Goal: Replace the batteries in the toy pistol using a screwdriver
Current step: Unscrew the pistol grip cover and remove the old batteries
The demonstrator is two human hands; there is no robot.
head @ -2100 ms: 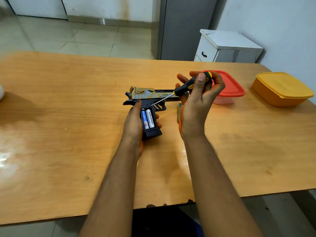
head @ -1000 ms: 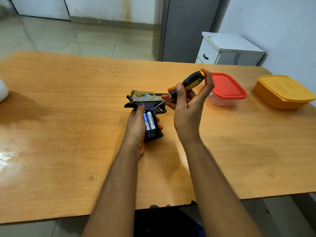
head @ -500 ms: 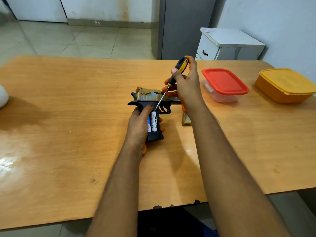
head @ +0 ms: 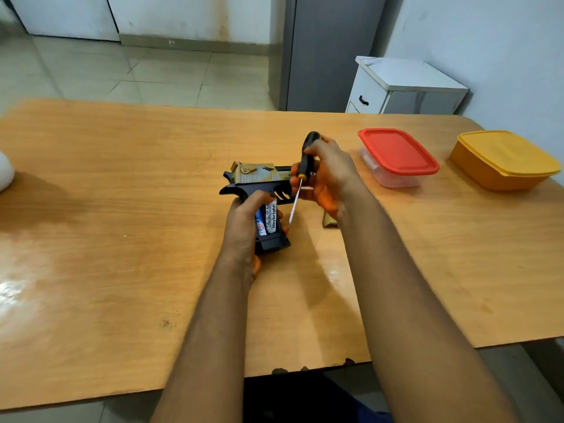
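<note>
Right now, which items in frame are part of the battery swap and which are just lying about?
In use:
toy pistol, held at the grip by the left hand
batteries in the open compartment
screwdriver in the right hand
gold piece on the table, likely the cover

Lying about:
red-lidded container
yellow container
white cabinet

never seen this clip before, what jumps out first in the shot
At the table's middle, the left hand grips a black and gold toy pistol whose open grip shows two batteries. Beside it, the right hand holds a screwdriver, tip down. A red-lidded container and a yellow container sit far right.
</note>
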